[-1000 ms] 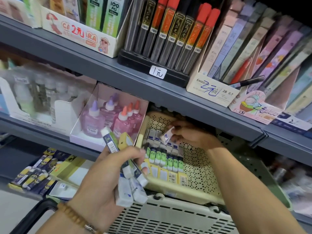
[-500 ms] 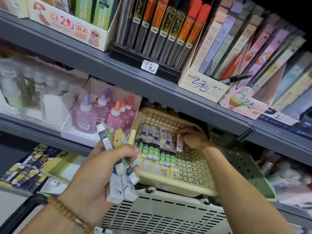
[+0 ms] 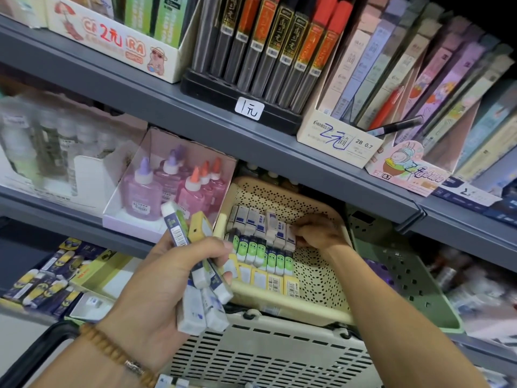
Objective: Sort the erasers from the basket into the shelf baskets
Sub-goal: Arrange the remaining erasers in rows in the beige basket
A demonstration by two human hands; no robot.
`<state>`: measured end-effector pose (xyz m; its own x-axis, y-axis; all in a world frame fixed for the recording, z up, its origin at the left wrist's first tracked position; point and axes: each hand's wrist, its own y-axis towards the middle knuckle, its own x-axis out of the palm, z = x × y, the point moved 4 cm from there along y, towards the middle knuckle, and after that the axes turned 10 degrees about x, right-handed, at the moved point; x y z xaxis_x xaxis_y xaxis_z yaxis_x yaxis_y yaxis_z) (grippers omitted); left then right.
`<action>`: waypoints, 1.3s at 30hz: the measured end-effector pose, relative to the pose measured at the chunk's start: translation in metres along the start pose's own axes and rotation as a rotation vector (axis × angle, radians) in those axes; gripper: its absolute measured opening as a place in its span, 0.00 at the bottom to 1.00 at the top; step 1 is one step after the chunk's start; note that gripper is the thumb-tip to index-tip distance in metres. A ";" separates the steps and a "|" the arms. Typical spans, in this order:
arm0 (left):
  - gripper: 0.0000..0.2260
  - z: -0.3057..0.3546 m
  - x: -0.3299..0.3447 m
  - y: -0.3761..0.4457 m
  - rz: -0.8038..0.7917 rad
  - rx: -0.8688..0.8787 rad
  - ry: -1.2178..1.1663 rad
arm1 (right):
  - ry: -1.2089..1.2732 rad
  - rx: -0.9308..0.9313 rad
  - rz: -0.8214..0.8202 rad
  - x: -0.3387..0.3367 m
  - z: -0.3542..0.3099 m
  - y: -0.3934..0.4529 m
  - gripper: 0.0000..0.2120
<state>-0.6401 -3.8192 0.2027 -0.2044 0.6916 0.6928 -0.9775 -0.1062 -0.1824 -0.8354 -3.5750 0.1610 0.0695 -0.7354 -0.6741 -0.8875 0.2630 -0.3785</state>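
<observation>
My left hand (image 3: pixel 156 287) grips a bunch of erasers (image 3: pixel 200 303), white ones in blue sleeves and one yellow, in front of the shelf. My right hand (image 3: pixel 319 233) reaches into the cream perforated shelf basket (image 3: pixel 316 275) and pinches a white eraser (image 3: pixel 290 239) at the right end of the back row. Inside that basket stand rows of white-and-blue erasers (image 3: pixel 251 219), green-sleeved erasers (image 3: pixel 260 253) and yellow erasers (image 3: pixel 268 281). The grey carrying basket (image 3: pixel 265 357) hangs below, its black handle at the lower left.
A green shelf basket (image 3: pixel 405 278) sits right of the cream one. A box of pink and purple glue bottles (image 3: pixel 167 189) stands to its left. The grey shelf edge (image 3: pixel 251 144) overhangs closely above. Boxes of erasers (image 3: pixel 47 281) lie on the lower left shelf.
My right hand carried a white eraser down into the cream basket and now sets it at the end of the back row. The left hand kept its bunch almost still.
</observation>
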 end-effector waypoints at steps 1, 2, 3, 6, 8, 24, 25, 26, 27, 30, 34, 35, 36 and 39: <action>0.22 0.000 -0.001 0.000 0.007 0.000 0.003 | -0.025 -0.012 -0.001 -0.002 0.000 -0.002 0.04; 0.22 -0.001 -0.001 0.000 0.011 -0.002 0.003 | -0.064 -0.037 0.009 -0.004 -0.002 -0.003 0.03; 0.23 -0.001 -0.002 0.000 0.012 -0.004 0.000 | -0.118 -0.084 0.036 -0.006 -0.006 -0.006 0.03; 0.25 0.000 -0.002 -0.001 0.001 -0.014 -0.003 | -0.249 -0.290 0.058 0.000 -0.027 -0.024 0.04; 0.25 0.001 -0.001 0.000 -0.003 -0.013 -0.018 | -0.367 -0.363 -0.049 0.016 -0.040 -0.036 0.06; 0.15 0.008 0.006 0.000 0.125 0.079 -0.137 | 0.155 -0.726 -0.206 0.017 -0.051 -0.208 0.05; 0.14 0.008 0.005 0.000 0.165 0.093 -0.149 | 0.138 -0.744 -0.241 0.018 -0.047 -0.221 0.10; 0.15 0.007 0.004 0.001 0.202 0.113 -0.160 | 0.090 -0.759 -0.274 0.023 -0.043 -0.231 0.14; 0.16 0.008 0.003 0.001 0.228 0.131 -0.169 | 0.026 -0.776 -0.302 0.028 -0.040 -0.238 0.17; 0.15 0.005 0.002 -0.001 0.252 0.151 -0.160 | -0.122 -0.846 -0.290 0.043 -0.032 -0.251 0.16; 0.13 0.002 0.001 -0.004 0.242 0.108 -0.144 | -0.148 -0.951 -0.159 0.054 -0.029 -0.256 0.11; 0.14 0.002 0.002 -0.004 0.237 0.103 -0.168 | -0.123 -0.958 -0.141 0.054 -0.029 -0.257 0.10; 0.14 0.003 0.003 -0.004 0.225 0.094 -0.187 | -0.087 -0.966 -0.127 0.053 -0.029 -0.258 0.10; 0.16 0.003 0.004 -0.001 0.192 0.066 -0.218 | 0.023 -1.010 -0.072 0.046 -0.029 -0.258 0.07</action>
<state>-0.6406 -3.8184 0.2082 -0.3854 0.4854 0.7848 -0.9197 -0.2710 -0.2840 -0.6160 -3.6950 0.2458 0.1391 -0.7431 -0.6546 -0.8522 -0.4265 0.3030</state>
